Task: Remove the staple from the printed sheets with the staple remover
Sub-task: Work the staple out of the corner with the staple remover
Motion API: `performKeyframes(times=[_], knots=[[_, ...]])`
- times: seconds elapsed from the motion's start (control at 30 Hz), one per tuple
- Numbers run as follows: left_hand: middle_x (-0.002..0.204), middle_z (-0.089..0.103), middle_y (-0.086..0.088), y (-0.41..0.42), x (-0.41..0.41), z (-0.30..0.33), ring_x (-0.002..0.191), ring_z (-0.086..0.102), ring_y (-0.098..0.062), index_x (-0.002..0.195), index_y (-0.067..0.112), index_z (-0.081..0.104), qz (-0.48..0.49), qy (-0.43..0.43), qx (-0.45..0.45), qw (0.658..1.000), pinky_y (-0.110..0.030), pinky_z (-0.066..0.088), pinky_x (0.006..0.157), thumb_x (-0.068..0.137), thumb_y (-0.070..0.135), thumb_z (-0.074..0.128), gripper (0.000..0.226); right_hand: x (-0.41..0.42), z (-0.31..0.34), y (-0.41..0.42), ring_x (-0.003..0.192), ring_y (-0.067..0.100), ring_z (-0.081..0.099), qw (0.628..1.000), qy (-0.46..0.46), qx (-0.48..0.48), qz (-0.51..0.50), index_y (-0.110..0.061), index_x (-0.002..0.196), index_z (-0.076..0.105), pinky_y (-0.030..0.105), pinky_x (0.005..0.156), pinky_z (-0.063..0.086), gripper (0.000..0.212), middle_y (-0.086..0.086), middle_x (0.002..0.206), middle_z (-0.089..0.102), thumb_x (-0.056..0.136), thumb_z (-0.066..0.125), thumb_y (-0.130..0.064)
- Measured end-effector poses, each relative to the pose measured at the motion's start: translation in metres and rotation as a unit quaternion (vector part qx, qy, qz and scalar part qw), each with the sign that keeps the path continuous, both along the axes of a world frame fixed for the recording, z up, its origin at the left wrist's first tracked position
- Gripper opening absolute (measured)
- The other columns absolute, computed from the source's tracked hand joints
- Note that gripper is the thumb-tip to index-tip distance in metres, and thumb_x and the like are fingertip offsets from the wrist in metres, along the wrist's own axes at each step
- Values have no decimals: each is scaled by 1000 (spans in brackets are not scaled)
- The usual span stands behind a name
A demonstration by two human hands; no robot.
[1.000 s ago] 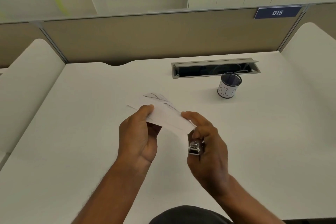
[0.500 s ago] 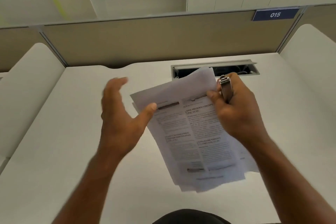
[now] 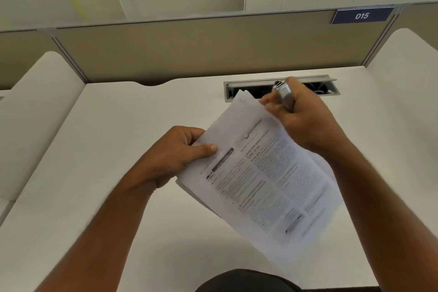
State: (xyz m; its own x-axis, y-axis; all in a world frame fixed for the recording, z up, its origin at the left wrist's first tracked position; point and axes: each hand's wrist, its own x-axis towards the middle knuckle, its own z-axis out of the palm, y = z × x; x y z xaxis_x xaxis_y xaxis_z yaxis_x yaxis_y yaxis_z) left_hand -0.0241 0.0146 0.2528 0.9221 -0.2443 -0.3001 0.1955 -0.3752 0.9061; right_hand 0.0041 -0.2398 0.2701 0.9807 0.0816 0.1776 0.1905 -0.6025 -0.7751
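The printed sheets (image 3: pixel 267 173) are held tilted above the white desk (image 3: pixel 118 149), printed side up, their top corner pointing toward the far edge. My left hand (image 3: pixel 175 156) pinches their left edge, thumb on top. My right hand (image 3: pixel 303 121) grips the top right edge of the sheets and also holds the metal staple remover (image 3: pixel 284 93), which sticks up out of the fist. A small mark near the top corner may be the staple; it is too small to tell.
A cable slot (image 3: pixel 327 89) with an open lid runs along the back of the desk, just behind my right hand. A beige partition (image 3: pixel 189 47) with a blue "015" sign (image 3: pixel 361 15) closes off the far side.
The sheets went from folded to spread open. My left hand, open half a second ago, has closed on their left edge. The small cup is now hidden behind my right hand.
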Motion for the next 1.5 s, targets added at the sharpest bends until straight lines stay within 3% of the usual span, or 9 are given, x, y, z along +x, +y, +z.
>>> performKeyframes(times=[0.13,0.2,0.3,0.37,0.53,0.7,0.93,1.3,1.5], knots=[[97,80,-13,-2,-8,-11,90,77,-34,100,4,77,98,36,-88,991,-51,61,87,89,11,71,14,-9,5,0,74,-2,62,983,-83,77,-141,-17,99,54,17,68,48,10,-13,82,66,98,58,-27],[97,80,-14,-4,-12,-15,91,77,-33,98,4,77,136,40,-122,982,-47,61,86,88,9,71,13,-19,3,5,70,10,65,976,1,164,-143,-13,99,56,30,64,54,15,-3,83,68,98,58,-28],[95,80,-10,-8,-17,-19,88,77,-28,96,7,78,175,34,-149,973,-41,62,82,88,7,71,10,-41,-10,21,72,16,65,931,224,280,-73,-13,101,63,27,62,54,16,8,92,67,98,59,-28],[97,80,-11,-12,-20,-21,88,76,-27,96,7,78,192,31,-163,967,-40,60,83,89,7,70,11,-56,-20,33,70,15,63,912,270,305,-47,-12,102,66,25,62,55,15,9,90,65,99,59,-26],[91,80,-13,-19,-29,-19,80,75,-26,89,9,79,222,3,-180,958,-39,60,77,89,9,70,9,-85,-42,54,74,8,68,978,139,157,-3,-30,107,65,37,75,61,13,-8,85,70,99,55,-33],[82,78,-12,-24,-41,-14,73,71,-23,80,10,78,238,-55,-147,958,-43,59,77,90,13,70,13,-99,-51,59,96,-1,61,998,17,64,3,-41,105,62,30,77,59,10,-29,97,63,96,58,-42],[82,71,-22,-31,-48,-10,70,62,-24,78,18,76,247,-132,-66,958,-52,58,76,92,25,69,17,-104,-53,59,84,6,59,997,-69,-26,14,-32,113,64,27,71,53,23,-17,91,63,95,54,-43],[71,67,-18,-38,-51,-6,62,56,-20,78,19,74,237,-184,-3,954,-42,55,64,94,27,67,20,-102,-49,55,80,8,56,988,-139,-64,17,-24,119,66,22,68,51,27,-10,92,64,96,58,-32],[69,68,-12,-39,-51,-5,62,59,-18,79,20,75,231,-192,2,954,-37,54,61,94,27,67,18,-95,-48,56,75,14,57,981,-181,-64,21,-16,118,66,30,64,53,25,-4,91,63,96,59,-25]])
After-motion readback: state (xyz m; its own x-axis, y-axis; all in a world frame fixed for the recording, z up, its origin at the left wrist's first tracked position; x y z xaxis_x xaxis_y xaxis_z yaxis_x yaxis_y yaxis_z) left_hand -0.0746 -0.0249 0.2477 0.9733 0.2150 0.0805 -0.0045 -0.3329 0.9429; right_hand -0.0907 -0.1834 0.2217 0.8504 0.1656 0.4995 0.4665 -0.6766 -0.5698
